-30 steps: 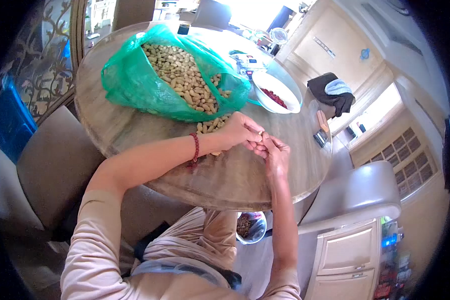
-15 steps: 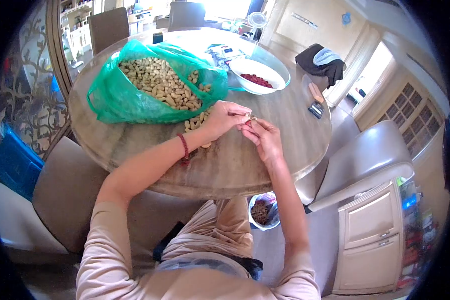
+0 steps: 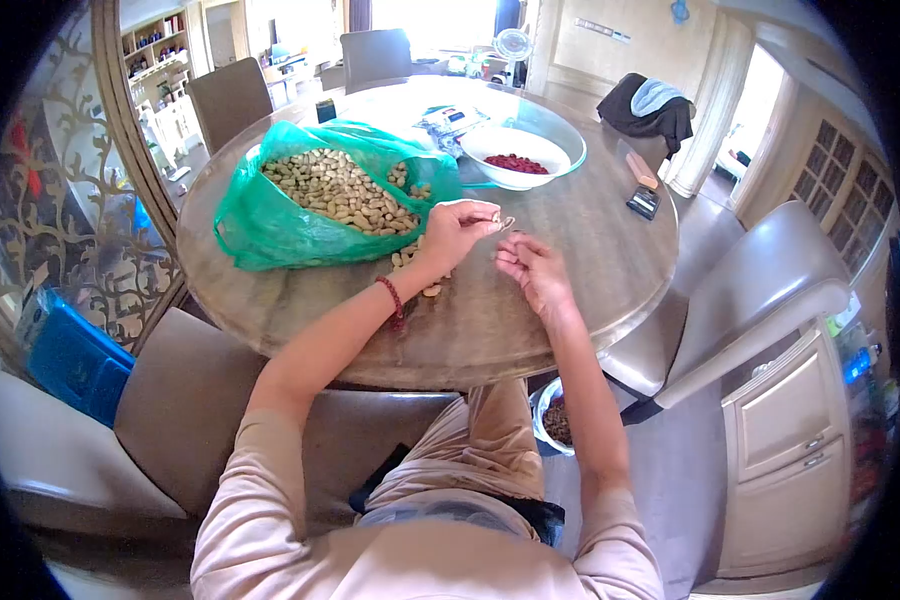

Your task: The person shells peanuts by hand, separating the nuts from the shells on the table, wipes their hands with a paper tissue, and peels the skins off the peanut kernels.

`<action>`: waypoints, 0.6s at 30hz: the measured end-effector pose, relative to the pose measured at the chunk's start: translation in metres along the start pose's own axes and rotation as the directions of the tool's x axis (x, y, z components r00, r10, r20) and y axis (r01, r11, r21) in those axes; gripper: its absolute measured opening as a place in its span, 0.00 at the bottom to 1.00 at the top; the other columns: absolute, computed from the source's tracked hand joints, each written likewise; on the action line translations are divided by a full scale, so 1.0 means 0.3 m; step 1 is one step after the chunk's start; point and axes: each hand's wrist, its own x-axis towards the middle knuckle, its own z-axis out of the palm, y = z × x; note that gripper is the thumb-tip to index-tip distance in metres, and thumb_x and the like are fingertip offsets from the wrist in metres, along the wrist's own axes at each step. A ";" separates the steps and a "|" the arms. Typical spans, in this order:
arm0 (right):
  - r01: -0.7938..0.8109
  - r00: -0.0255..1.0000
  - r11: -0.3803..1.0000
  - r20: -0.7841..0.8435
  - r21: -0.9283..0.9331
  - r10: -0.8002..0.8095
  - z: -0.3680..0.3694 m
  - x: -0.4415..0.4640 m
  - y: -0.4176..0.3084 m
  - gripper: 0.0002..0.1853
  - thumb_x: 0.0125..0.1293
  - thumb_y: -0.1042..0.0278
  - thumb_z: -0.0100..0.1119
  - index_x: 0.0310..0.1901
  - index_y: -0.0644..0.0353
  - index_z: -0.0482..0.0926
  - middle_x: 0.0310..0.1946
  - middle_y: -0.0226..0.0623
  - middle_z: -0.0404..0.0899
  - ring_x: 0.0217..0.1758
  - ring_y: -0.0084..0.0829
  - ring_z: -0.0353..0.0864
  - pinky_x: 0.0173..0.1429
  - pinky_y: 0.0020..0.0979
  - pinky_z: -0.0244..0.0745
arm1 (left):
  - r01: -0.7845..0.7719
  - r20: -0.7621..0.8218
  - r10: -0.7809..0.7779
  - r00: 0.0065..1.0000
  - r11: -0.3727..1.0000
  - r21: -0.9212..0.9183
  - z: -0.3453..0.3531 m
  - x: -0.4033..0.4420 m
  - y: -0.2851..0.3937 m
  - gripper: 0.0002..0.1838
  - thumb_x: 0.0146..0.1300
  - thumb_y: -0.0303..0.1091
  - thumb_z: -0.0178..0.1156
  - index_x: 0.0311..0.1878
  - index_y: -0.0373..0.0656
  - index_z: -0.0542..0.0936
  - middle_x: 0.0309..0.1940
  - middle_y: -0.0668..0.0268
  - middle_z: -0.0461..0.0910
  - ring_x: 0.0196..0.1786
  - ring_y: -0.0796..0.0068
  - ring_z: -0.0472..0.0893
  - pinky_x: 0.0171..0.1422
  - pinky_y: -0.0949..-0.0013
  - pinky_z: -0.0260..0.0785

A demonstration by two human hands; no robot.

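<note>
My left hand [image 3: 460, 232], with a red beaded bracelet at the wrist, pinches a split peanut shell [image 3: 506, 223] above the table. Just right of it and lower, my right hand [image 3: 532, 268] is apart from the shell, its fingers curled in; what lies inside them is hidden. Unshelled peanuts [image 3: 342, 190] fill an open green plastic bag [image 3: 270, 240] to the left of my hands. A few loose peanuts [image 3: 432, 290] lie beside my left wrist. Beyond my hands, a white bowl [image 3: 490, 178] holds red-skinned peanut kernels [image 3: 515, 163].
The round table [image 3: 450, 350] has a small black box [image 3: 643, 203] near its right edge and a packet [image 3: 450, 122] behind the bowl. Below the table edge stands a bin [image 3: 554, 420] with shells. Chairs [image 3: 760, 290] surround the table.
My hands have come apart: the right hand has dropped away from the shell, which stays in my left fingers. The camera view has shifted, so the table appears further right.
</note>
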 end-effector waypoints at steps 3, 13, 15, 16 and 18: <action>0.215 0.906 0.947 -0.313 -0.239 -0.285 0.011 -0.019 -0.038 0.11 0.67 0.71 0.44 0.44 0.67 0.74 0.31 0.39 0.79 0.36 0.33 0.79 0.42 0.32 0.75 | 0.034 0.010 -0.034 0.999 0.999 0.002 -0.015 0.006 -0.037 0.09 0.50 0.23 0.63 0.37 0.36 0.81 0.31 0.66 0.82 0.31 0.84 0.78 0.35 0.81 0.69; 0.093 0.692 0.508 -0.311 -0.856 -0.651 -0.021 -0.038 -0.061 0.14 0.64 0.60 0.47 0.34 0.61 0.78 0.28 0.48 0.79 0.33 0.45 0.79 0.40 0.39 0.72 | -0.097 0.342 -0.017 0.940 0.944 0.314 0.014 -0.020 -0.053 0.13 0.48 0.23 0.65 0.40 0.36 0.81 0.32 0.64 0.82 0.32 0.82 0.79 0.40 0.75 0.73; 0.125 0.646 0.376 -0.212 -0.918 -0.733 -0.028 -0.026 -0.043 0.14 0.64 0.59 0.47 0.33 0.59 0.79 0.28 0.49 0.78 0.32 0.48 0.79 0.38 0.42 0.72 | -0.255 0.336 0.123 0.934 0.888 0.384 0.003 -0.005 -0.027 0.16 0.48 0.23 0.64 0.44 0.37 0.80 0.33 0.62 0.83 0.31 0.80 0.80 0.39 0.76 0.74; 0.125 0.645 0.379 -0.215 -0.917 -0.733 -0.031 -0.021 -0.036 0.14 0.64 0.59 0.47 0.33 0.59 0.79 0.28 0.49 0.78 0.32 0.48 0.79 0.38 0.42 0.72 | -0.256 0.339 0.122 0.933 0.887 0.385 -0.012 0.010 -0.013 0.16 0.48 0.23 0.64 0.44 0.37 0.80 0.33 0.62 0.83 0.31 0.80 0.80 0.39 0.76 0.74; 0.195 0.692 0.240 -0.040 -0.951 -0.721 -0.033 -0.014 -0.023 0.12 0.61 0.59 0.51 0.33 0.58 0.79 0.26 0.46 0.79 0.30 0.48 0.78 0.35 0.43 0.72 | -0.147 0.238 0.054 0.970 0.909 0.390 -0.061 0.044 0.010 0.16 0.49 0.24 0.64 0.45 0.38 0.80 0.35 0.61 0.83 0.30 0.79 0.80 0.37 0.75 0.73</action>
